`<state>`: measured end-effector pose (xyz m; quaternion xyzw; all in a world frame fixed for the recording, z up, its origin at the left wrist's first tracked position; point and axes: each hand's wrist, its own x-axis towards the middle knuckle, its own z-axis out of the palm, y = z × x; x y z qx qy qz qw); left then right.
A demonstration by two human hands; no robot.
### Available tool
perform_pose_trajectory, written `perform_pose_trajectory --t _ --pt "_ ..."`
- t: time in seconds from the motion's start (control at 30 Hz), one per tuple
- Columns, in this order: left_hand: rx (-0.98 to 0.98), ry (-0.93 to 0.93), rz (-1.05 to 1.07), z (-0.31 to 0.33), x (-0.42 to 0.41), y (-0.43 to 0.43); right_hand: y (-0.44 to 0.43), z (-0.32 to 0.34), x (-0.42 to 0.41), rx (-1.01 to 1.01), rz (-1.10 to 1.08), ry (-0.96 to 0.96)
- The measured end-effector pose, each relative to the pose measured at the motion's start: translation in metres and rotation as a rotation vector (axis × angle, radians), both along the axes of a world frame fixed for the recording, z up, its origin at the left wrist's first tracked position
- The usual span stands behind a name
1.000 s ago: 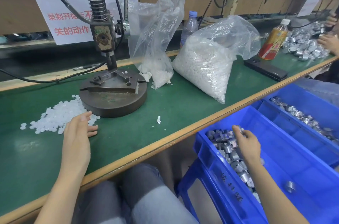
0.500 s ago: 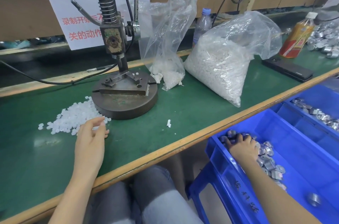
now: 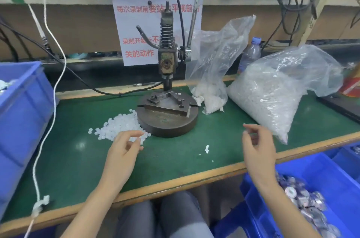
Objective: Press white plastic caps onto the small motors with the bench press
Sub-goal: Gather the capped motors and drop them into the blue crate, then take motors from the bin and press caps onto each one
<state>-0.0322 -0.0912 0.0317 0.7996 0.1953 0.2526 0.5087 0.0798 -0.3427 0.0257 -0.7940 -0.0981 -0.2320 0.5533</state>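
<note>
Fingers of left hand (image 3: 124,152) pinching white cap (image 3: 139,140), right hand (image 3: 257,146) raised, fingers curled, grip unclear

Factory assembly bench: hand press (image 3: 167,89), blue parts bins (image 3: 319,179), bagged caps (image 3: 272,97).

Your bench mat (image 3: 175,159) is plain dark green with a pale wood-coloured strip along its front edge. The caps (image 3: 120,128) on it are milky white and the bench press (image 3: 167,118) is dull grey-brown metal with a black spring. The sign (image 3: 136,29) is white with red characters, the small bag (image 3: 212,58) and large bag (image 3: 311,66) are clear film showing white inside, the bottle (image 3: 251,52) is clear with a blue top, both the left bin (image 3: 19,111) and right bin (image 3: 321,175) are bright blue, the motors (image 3: 303,196) are silvery, the cord (image 3: 50,101) is white, the cable (image 3: 87,83) is black, and your trousers (image 3: 155,218) are grey.
</note>
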Motion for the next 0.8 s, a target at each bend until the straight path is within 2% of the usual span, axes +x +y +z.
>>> perform_pose_trajectory --t 0.17,0.27,0.4,0.43,0.5,0.6,0.73,0.8 --pt "0.15 -0.084 0.028 0.056 -0.018 0.038 0.13 0.013 -0.009 -0.112 0.386 -0.058" --pt "0.249 -0.134 0.105 0.093 -0.035 0.073 0.197 0.011 -0.026 -0.295 0.626 -0.177" --pt "0.317 -0.209 0.294 0.132 -0.067 0.139 0.236 -0.008 -0.038 -0.452 0.699 -0.169" --pt "0.339 -0.197 0.37 0.137 -0.076 0.16 0.237 -0.014 -0.039 -0.469 0.695 -0.217" --pt "0.385 -0.046 0.521 0.139 -0.094 0.208 0.237 -0.024 -0.039 -0.469 0.713 -0.281" --pt "0.404 0.404 0.622 0.124 -0.111 0.26 0.238 -0.028 -0.038 -0.463 0.718 -0.215" --pt "0.228 0.82 0.363 0.095 -0.115 0.279 0.242 -0.026 -0.038 -0.367 0.681 -0.172" --pt "0.247 0.986 0.24 0.091 -0.112 0.281 0.241 -0.025 -0.039 -0.369 0.691 -0.174"
